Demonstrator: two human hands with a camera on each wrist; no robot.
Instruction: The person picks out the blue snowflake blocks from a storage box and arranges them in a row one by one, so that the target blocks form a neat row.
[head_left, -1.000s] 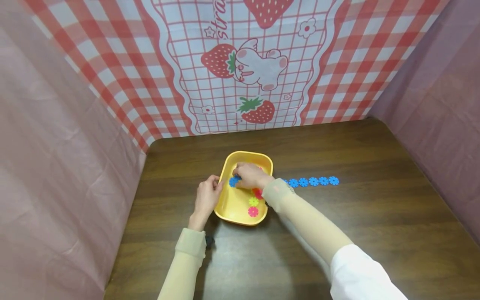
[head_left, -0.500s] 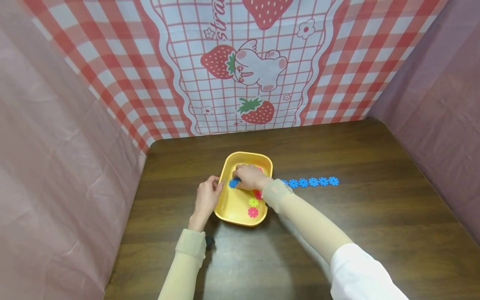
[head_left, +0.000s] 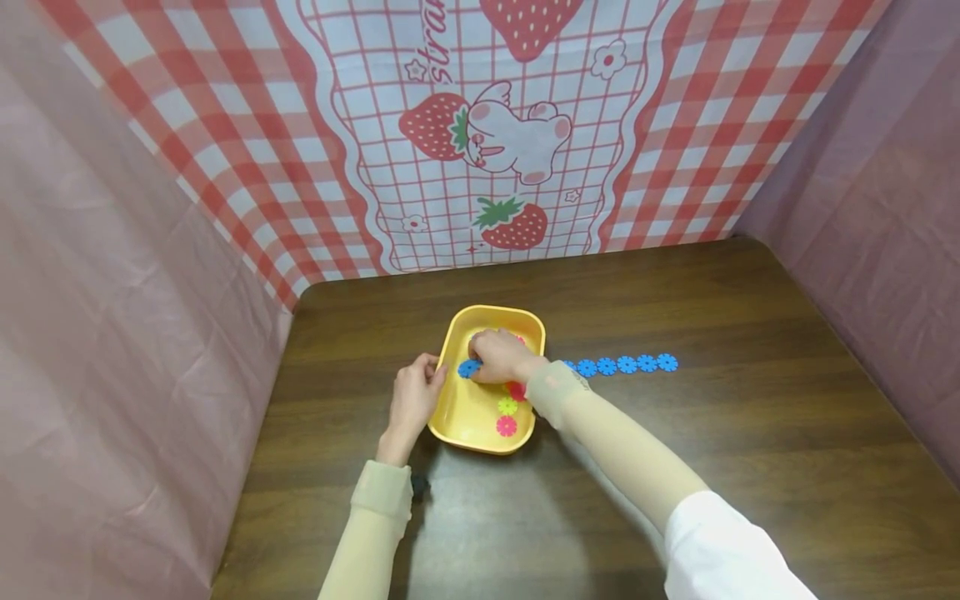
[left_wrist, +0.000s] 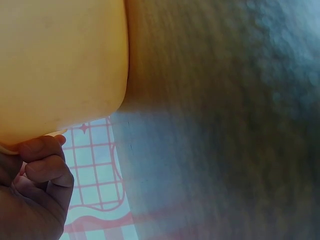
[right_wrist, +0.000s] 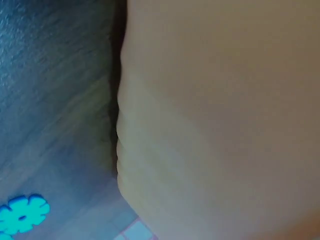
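Observation:
A yellow plastic basin (head_left: 467, 427) stands on the wooden table. My left hand (head_left: 413, 398) holds its left rim, and in the left wrist view its curled fingers (left_wrist: 46, 167) meet the basin's edge. Inside the basin, my right hand (head_left: 501, 357) pinches a blue snowflake disc (head_left: 468, 368) between thumb and fingers. Pink snowflake discs (head_left: 506, 426) and a yellow-green disc (head_left: 507, 405) lie on the basin floor at the right. Other pieces are partly hidden under my right hand and wrist.
Right of the basin, several blue snowflake discs (head_left: 627, 364) lie in a straight row; my right sleeve covers the near end. A checked strawberry cloth (head_left: 517, 150) hangs behind the table (head_left: 735, 467). Pink curtains (head_left: 127, 350) flank both sides.
The blue disc in my right hand has tilted slightly and shows more of itself. My left hand stays on the basin rim.

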